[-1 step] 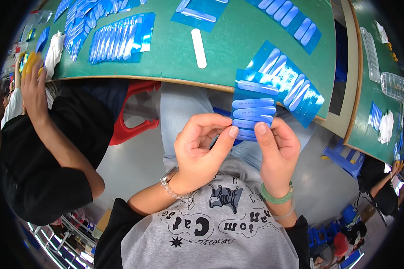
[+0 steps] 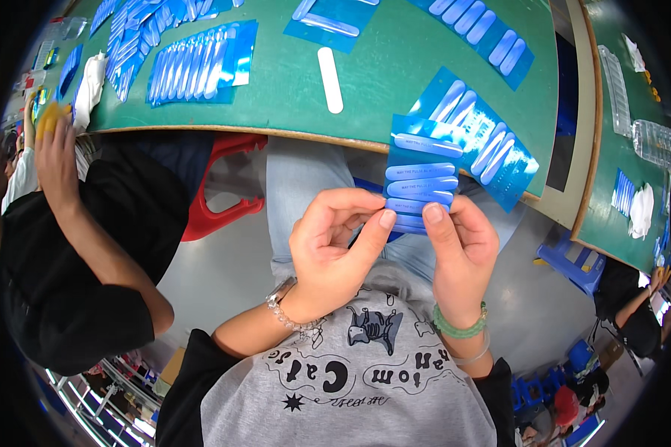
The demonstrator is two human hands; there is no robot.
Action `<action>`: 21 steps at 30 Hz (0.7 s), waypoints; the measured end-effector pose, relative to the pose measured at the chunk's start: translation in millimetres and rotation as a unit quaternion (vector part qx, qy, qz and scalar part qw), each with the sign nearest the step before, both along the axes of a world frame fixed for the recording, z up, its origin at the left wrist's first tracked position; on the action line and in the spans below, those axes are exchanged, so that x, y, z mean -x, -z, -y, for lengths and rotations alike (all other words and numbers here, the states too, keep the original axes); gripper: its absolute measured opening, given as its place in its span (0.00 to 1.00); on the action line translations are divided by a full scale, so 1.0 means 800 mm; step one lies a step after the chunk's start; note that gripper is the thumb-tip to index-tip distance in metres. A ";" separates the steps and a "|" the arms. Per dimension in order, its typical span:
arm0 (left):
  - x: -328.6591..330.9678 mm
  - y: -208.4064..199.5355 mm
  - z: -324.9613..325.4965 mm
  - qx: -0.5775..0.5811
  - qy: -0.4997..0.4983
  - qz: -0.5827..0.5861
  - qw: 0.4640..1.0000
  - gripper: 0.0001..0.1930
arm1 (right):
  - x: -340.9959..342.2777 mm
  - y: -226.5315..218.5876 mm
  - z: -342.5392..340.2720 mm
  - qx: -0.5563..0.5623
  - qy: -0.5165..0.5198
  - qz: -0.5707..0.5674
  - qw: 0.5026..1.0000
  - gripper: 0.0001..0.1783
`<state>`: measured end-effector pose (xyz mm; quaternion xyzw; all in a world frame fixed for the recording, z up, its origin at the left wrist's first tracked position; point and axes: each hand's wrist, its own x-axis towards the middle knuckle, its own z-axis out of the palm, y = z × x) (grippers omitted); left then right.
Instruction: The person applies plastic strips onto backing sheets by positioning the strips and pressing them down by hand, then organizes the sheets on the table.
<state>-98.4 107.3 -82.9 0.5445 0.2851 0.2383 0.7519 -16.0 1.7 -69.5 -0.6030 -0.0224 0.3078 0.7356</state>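
Above my lap, near the table's front edge, I hold up a blue film sheet bearing rounded blue strips [image 2: 422,170]. My left hand [image 2: 337,242] pinches its left edge between thumb and index finger. On the opposite edge, my right hand [image 2: 464,249] closes with its thumb over the lowest strips. Just behind lies another blue film sheet [image 2: 495,128] with several strips, partly covered by the held one and reaching past the table edge. A single white rounded strip [image 2: 330,80] rests on the green table [image 2: 291,100].
More strip-bearing sheets lie at the back right [image 2: 473,26], back centre [image 2: 328,30] and left [image 2: 194,65], beside a blue pile [image 2: 138,37]. A co-worker's hand [image 2: 56,160] is at far left, near a red stool [image 2: 220,190]. A blue stool [image 2: 574,261] stands right.
The co-worker's hand at the far left has shifted slightly. My hands and the held sheet look the same.
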 end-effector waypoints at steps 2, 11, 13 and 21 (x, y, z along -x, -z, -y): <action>0.001 -0.001 -0.001 -0.006 0.015 0.021 1.000 0.11 | -0.001 0.000 0.000 -0.002 0.000 -0.003 1.000 0.04; 0.002 0.000 -0.001 -0.015 0.019 0.024 0.999 0.11 | -0.002 0.000 0.000 -0.014 0.000 -0.002 1.000 0.05; 0.002 0.001 -0.001 -0.017 0.022 0.021 0.999 0.11 | -0.002 0.000 0.000 -0.014 0.004 -0.006 1.000 0.04; 0.002 0.002 -0.003 -0.014 0.025 0.021 0.999 0.10 | -0.004 0.001 0.000 -0.015 -0.001 -0.008 1.000 0.04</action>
